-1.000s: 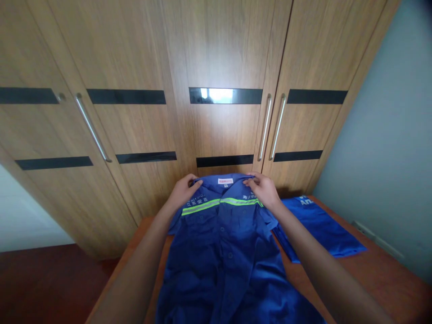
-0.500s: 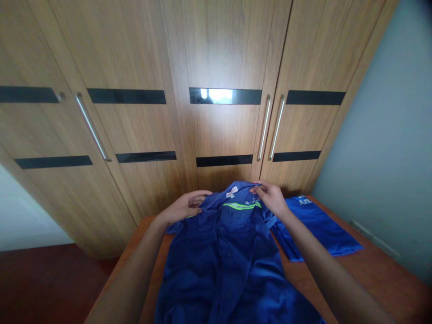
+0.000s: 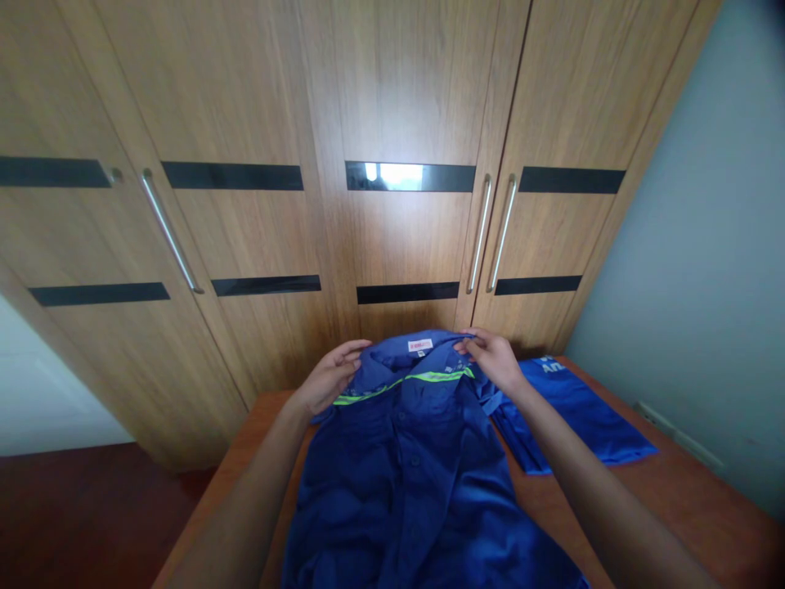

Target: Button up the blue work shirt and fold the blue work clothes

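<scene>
A dark blue button-front work shirt point(image 3: 410, 474) lies face up in front of me, with a yellow-green reflective stripe across its chest. Its collar is spread, and a white label point(image 3: 420, 345) shows inside the neck. My left hand point(image 3: 331, 376) pinches the shirt at the left side of the collar. On the other side, my right hand point(image 3: 487, 360) grips the collar and shoulder cloth between thumb and fingers. The lower end of the shirt runs out of the bottom of the view.
A folded bright blue garment point(image 3: 564, 417) with white lettering lies right of the shirt on the reddish-brown tabletop point(image 3: 687, 499). Behind stands a wooden wardrobe point(image 3: 405, 237) with metal handles. A pale wall point(image 3: 705, 245) rises at the right.
My left hand has moved slightly left, drawing the collar wider. The neck label now sits straight, and the left part of the stripe has come into view. My right hand has stayed put.
</scene>
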{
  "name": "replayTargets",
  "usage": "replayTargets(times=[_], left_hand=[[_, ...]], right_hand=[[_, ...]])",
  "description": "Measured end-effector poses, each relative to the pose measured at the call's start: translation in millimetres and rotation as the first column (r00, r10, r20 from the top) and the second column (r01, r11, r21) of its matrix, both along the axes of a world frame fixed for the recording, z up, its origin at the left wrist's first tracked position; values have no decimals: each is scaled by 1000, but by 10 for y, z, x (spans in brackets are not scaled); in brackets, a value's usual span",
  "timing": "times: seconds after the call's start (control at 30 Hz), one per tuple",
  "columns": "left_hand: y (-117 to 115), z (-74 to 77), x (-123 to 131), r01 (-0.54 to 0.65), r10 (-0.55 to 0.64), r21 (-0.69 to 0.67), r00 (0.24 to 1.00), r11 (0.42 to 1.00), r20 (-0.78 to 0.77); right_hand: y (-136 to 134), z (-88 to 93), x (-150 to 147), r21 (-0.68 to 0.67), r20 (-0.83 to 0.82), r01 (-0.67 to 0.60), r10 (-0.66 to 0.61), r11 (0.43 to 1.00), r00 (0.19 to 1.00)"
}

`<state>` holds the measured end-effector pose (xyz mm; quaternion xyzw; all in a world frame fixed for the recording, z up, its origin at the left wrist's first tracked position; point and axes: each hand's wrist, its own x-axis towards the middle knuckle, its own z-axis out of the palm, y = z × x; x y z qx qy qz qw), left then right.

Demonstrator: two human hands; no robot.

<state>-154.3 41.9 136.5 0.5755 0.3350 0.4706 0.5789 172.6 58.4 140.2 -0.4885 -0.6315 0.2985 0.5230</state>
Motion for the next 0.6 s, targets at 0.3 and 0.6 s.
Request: replayTargets(times=[0.3, 0.6], left_hand=[[96, 220, -58, 27, -31, 114, 999, 993, 35], [257, -49, -160, 86, -86, 72, 996, 994, 6]], right_hand=[[142, 16, -75, 26, -7, -25, 25, 999, 1000], [262, -28, -126, -57, -145, -44, 36, 997, 989]])
